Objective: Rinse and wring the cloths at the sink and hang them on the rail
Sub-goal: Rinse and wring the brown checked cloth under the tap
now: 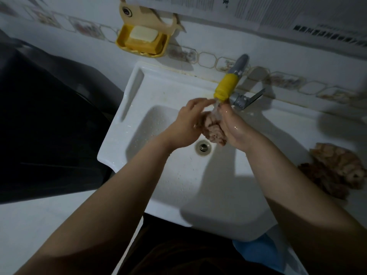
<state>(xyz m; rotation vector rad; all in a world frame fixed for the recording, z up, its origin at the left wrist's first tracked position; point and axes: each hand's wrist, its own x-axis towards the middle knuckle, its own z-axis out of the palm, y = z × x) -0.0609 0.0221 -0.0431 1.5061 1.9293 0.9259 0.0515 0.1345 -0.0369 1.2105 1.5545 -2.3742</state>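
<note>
A bunched pinkish cloth is held over the white sink, under water running from the tap's yellow spout. My left hand holds the cloth from the left, fingers reaching toward the stream. Opposite it, my right hand grips the cloth from the right, wet and curled round it. The drain lies just below the cloth. Two more crumpled cloths, a tan one and a darker brown one, lie on the counter right of the sink. No rail is in view.
A yellow soap dish with a white bar hangs on the tiled wall behind the sink. The tap lever sticks out right of the spout. A dark appliance stands at the left. Something blue sits below the sink's front edge.
</note>
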